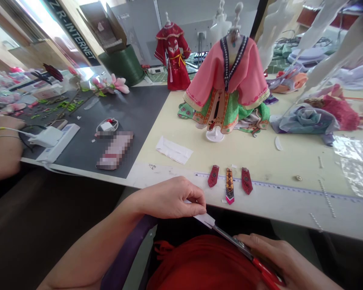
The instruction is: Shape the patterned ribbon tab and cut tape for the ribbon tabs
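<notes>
Between its thumb and fingers, my left hand (178, 198) pinches a small white strip (205, 220), paper or fabric, just off the table's front edge. My right hand (275, 253) grips red-handled scissors (230, 238), whose tips meet the strip's free end. Just beyond my hands on the table lie two dark red patterned tie-shaped pieces, one on the left (213, 176) and one on the right (247, 181). A yellow and black one (229, 186) with a pink tip lies between them. Further back is a folded white piece (174, 150).
A measuring tape (278, 188) runs along the front edge. Dressed doll stands in pink (224, 80) and red (175, 56) rise behind. On the left are a blurred phone (116, 151), a power strip (59, 141) and another person's arm (6, 149). Bead strands (326, 197) lie right.
</notes>
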Available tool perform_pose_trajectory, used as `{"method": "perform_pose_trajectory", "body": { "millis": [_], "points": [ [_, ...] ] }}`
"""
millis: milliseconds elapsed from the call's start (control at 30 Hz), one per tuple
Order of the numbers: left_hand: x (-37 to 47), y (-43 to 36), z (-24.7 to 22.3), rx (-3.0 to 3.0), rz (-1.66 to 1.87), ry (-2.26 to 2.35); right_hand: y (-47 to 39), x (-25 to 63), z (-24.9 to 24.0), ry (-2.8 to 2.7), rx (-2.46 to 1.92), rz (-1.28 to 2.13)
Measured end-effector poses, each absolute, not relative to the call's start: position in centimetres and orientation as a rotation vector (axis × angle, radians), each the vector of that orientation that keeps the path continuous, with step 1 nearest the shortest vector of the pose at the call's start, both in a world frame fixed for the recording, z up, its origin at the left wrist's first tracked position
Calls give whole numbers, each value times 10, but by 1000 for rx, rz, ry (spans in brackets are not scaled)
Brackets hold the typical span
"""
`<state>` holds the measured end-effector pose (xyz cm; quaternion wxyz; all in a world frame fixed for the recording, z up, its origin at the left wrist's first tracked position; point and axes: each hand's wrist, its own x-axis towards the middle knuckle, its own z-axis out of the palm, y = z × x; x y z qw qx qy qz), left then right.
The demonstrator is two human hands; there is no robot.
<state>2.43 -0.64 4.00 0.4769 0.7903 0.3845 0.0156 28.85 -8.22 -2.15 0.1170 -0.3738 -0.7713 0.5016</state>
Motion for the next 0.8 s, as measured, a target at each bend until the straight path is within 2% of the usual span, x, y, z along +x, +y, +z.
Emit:
{"method": "perform_pose_trajectory", "body": {
  "millis": [500, 800],
  "points": [
    [24, -7, 39, 1947, 47, 934, -82, 289, -22, -2297, -1090, 1396],
    [24, -7, 38, 1937, 41, 931, -83, 289, -26, -2215, -1090, 1484]
  ]
}}
